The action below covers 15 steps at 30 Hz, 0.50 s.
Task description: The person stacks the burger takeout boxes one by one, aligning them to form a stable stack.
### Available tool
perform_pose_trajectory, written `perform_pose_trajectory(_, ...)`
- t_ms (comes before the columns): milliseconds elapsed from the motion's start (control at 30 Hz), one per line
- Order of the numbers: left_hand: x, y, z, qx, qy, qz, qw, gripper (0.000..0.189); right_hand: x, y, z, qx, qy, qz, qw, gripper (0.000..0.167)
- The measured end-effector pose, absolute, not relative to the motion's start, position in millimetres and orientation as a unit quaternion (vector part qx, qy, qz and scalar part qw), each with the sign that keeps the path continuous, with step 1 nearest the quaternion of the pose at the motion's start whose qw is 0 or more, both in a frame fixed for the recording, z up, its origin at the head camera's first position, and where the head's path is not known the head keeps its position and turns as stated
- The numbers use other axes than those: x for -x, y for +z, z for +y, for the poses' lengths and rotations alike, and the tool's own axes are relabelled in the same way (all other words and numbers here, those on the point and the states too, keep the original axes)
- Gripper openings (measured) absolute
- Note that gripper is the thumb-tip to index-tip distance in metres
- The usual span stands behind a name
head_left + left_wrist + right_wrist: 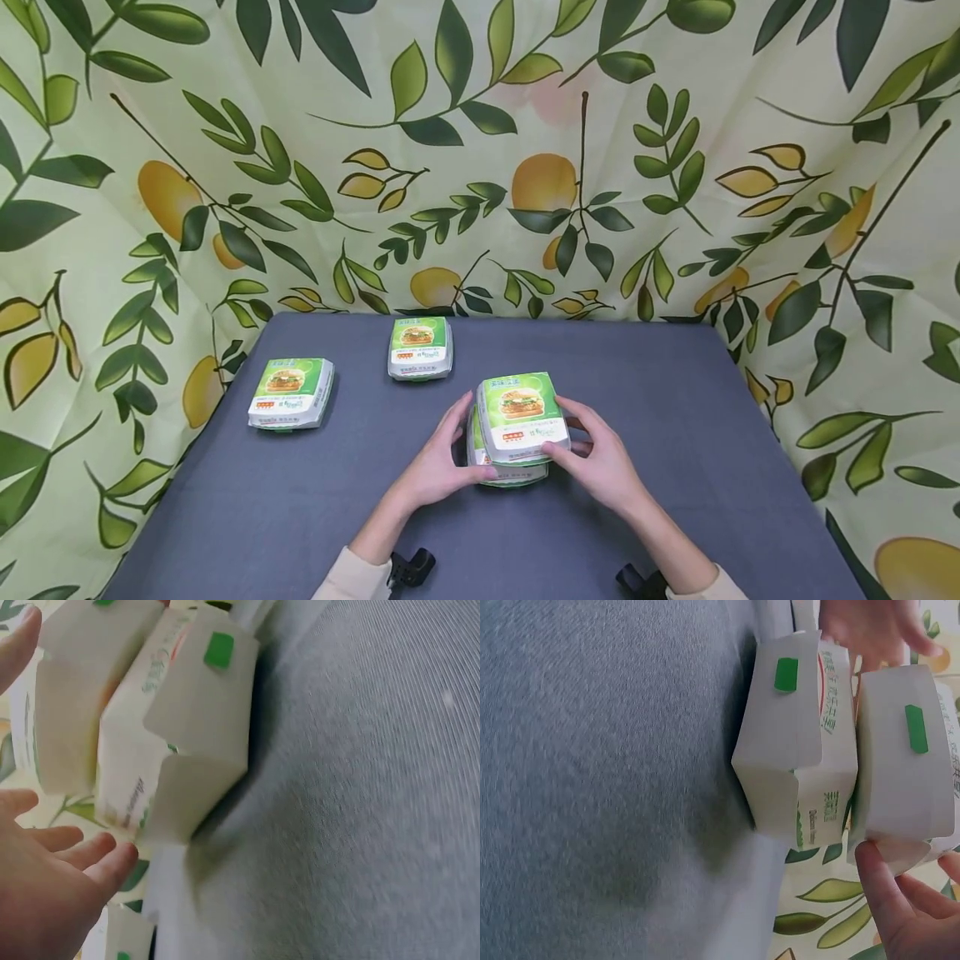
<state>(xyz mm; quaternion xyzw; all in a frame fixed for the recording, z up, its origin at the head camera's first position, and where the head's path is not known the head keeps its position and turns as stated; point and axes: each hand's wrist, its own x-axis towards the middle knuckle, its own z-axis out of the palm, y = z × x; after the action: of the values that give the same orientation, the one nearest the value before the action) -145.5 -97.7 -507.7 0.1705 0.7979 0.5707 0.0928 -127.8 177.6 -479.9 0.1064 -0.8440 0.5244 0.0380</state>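
Two burger boxes, white with green tops and a burger picture, are stacked at the front middle of the table. The upper burger box sits slightly right of the lower burger box, covering most of it. My right hand holds the upper box at its right side, thumb at the front corner and fingers toward the back. In the right wrist view a fingertip presses this box near its lower edge. Beside the stack's left side is my left hand, fingers spread; the left wrist view shows a gap between its fingers and the boxes.
Another burger box lies at the table's left, and one more burger box stands near the back edge. A grey cloth covers the table. Behind it hangs a leaf-patterned curtain.
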Motion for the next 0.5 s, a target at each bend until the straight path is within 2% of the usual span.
perform_pose_trajectory(300, 143.8, -499.3, -89.4, -0.161, 0.584, 0.789, 0.103, 0.125, 125.5, -482.0, 171.5, -0.137, 0.554, -0.82, 0.041, 0.066)
perform_pose_trajectory(500, 144.8, -500.6, -88.2, -0.151, 0.59, 0.786, 0.107, 0.124, 127.2, -485.5, 173.3, -0.163, 0.576, -0.8, 0.043, 0.066)
